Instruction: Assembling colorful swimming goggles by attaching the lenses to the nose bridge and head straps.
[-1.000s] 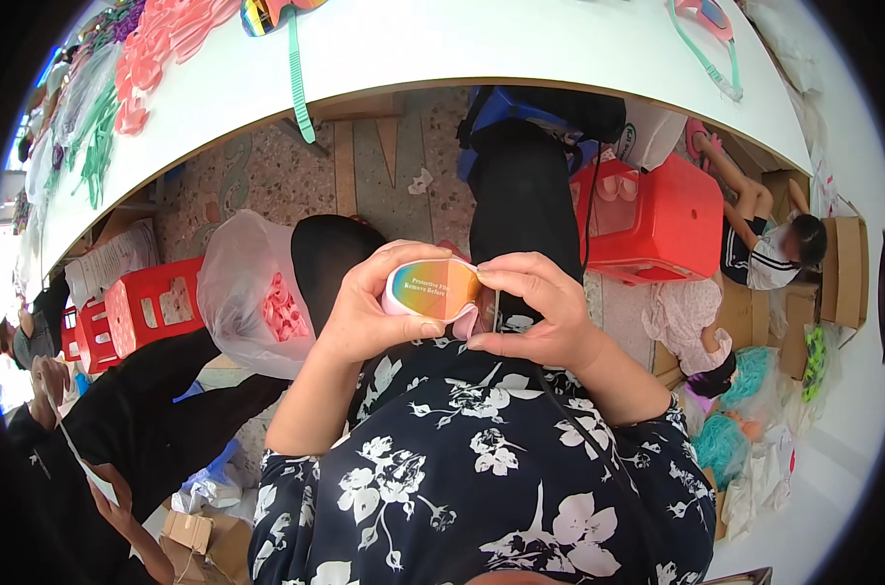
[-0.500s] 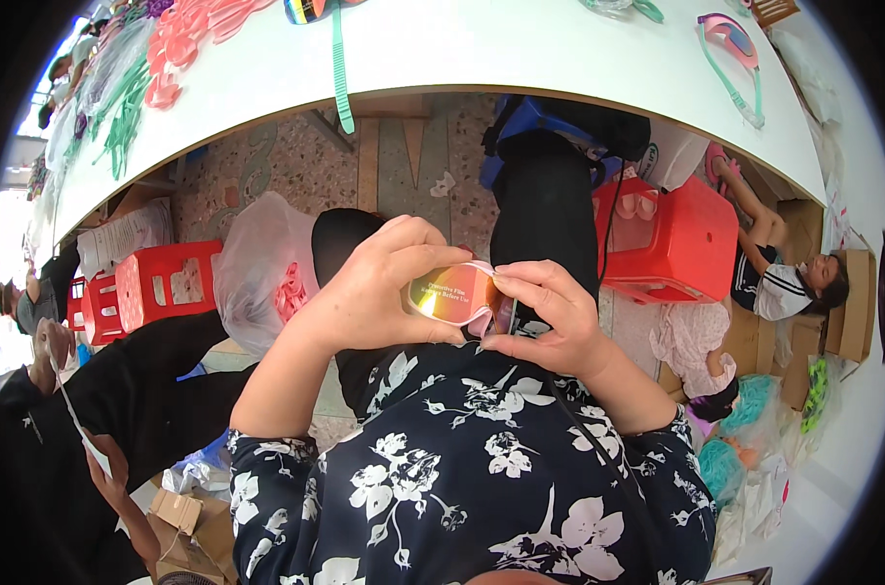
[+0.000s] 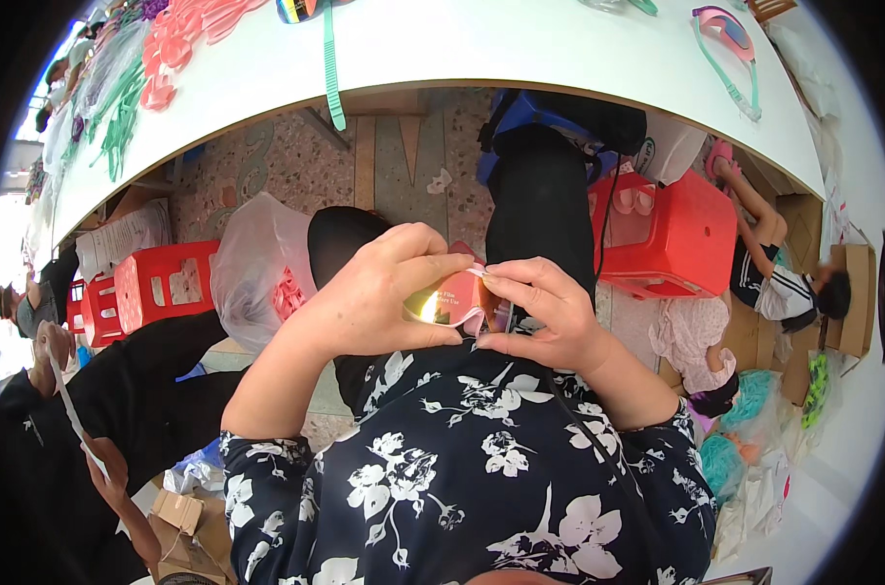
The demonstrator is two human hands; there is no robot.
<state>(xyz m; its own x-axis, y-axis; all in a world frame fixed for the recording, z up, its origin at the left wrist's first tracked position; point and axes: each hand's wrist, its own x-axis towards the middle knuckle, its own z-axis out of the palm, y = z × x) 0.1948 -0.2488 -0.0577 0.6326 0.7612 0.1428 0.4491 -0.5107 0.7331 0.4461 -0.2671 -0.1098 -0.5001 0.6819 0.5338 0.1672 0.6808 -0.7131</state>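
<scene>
Our left hand point(image 3: 369, 292): back up, left fingers point(image 3: 438, 264) bent on the far side, left thumb point(image 3: 433, 335) near, pointing right; gripping. Our right hand point(image 3: 550, 317): right fingers point(image 3: 520, 281) bent, far; right thumb point(image 3: 507, 344) near, pointing left; gripping. Our left forearm point(image 3: 282, 378) and right forearm point(image 3: 630, 385): bare, slanting in from either near side.

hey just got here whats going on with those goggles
A person in a dark floral top is holding pink-framed goggles above their lap. The left hand grips one mirrored lens from above and below, and the right hand pinches the other side. On the white table ahead lie another pair of goggles and a heap of pink pieces. A translucent plastic bag with pink bits inside is by the left knee.
</scene>
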